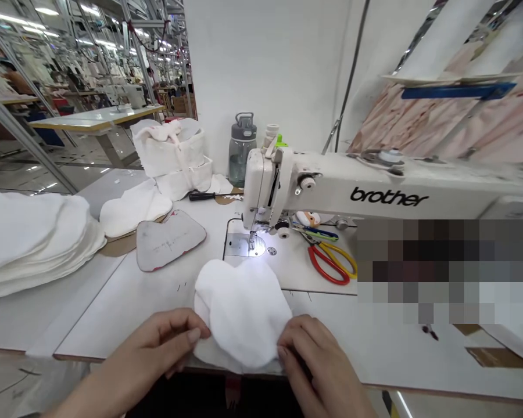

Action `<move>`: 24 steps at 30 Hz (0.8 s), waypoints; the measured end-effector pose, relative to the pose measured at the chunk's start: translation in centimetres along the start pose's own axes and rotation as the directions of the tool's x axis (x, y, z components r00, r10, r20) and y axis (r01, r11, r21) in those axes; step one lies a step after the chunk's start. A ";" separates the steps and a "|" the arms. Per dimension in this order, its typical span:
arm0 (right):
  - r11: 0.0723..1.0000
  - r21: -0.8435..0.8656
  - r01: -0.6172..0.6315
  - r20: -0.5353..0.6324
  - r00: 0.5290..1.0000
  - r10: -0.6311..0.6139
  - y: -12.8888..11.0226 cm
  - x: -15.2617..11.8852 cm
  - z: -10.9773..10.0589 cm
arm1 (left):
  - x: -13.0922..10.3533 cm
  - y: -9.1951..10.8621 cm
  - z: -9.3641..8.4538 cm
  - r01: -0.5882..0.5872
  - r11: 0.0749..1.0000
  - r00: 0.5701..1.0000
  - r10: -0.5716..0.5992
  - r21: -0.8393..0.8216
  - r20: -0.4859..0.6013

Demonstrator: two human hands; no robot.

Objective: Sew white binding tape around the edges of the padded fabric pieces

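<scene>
White layered fabric pieces (248, 313) lie at the table's front edge, just in front of the sewing machine's lit needle area (251, 245). My left hand (169, 342) pinches the fabric's left edge between thumb and fingers. On the right edge, my right hand (311, 360) has its thumb and fingers closed on the same fabric. The top layer is slightly rumpled, and another layer shows beneath it at the left and bottom. The white sewing machine (353, 186) reaches in from the right.
Stacked white fabric pieces (30, 238) sit at the left, beside a grey template (169, 240). Red and yellow scissors (331, 264) lie under the machine arm. Behind are a screwdriver (203, 196), a water bottle (243, 151) and a tied fabric bundle (174, 154).
</scene>
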State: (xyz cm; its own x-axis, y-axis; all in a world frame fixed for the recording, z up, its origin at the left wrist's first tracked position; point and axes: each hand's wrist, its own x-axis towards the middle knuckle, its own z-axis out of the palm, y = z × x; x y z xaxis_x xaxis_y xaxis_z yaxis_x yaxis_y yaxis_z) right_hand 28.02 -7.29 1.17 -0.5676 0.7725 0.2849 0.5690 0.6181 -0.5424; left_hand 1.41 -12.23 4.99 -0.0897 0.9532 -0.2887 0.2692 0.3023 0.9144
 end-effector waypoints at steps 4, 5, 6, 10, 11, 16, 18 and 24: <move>1.000 -0.013 -0.009 0.016 1.000 0.010 -0.1 0.0 0.0 | 0.4 0.3 -1.3 -0.037 0.975 0.997 0.023 0.221 0.068; 1.000 -0.017 -0.011 0.021 1.000 0.011 -0.1 0.0 0.0 | 0.4 0.3 -1.4 -0.066 0.959 0.996 0.047 0.276 0.074; 1.000 -0.020 -0.012 0.022 1.000 0.012 -0.1 0.0 0.0 | 0.4 0.2 -1.3 -0.092 0.943 0.995 0.071 0.321 0.077; 1.000 -0.029 0.007 -0.003 1.000 -0.007 -0.3 0.1 -0.3 | 0.1 -0.4 -0.4 -0.139 0.889 0.990 0.124 0.435 0.061; 1.000 -0.023 0.016 -0.009 1.000 -0.016 -0.5 0.1 -0.4 | 0.0 -0.7 -0.3 -0.140 0.874 0.990 0.126 0.465 0.063; 0.997 0.031 0.070 -0.112 0.991 -0.066 -1.1 -0.3 -1.1 | -0.4 -2.4 -0.3 -0.228 0.794 0.973 0.211 0.563 0.097; 0.997 0.002 0.081 -0.113 0.990 -0.081 -0.9 -0.7 -1.0 | -0.4 -3.0 -0.4 -0.268 0.776 0.960 0.267 0.571 0.089; 0.994 -0.071 0.088 -0.125 0.988 -0.096 -0.2 -1.4 0.0 | -0.1 -4.0 -0.5 -0.329 0.725 0.937 0.329 0.605 0.116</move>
State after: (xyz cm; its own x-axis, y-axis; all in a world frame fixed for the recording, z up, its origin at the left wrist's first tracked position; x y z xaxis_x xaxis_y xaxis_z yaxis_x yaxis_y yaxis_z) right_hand 28.72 -8.47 0.90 -0.5413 0.7214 0.4320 0.5577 0.6925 -0.4576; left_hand -0.19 -13.54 1.47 0.1155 0.9933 -0.0020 0.8046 -0.0923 0.5865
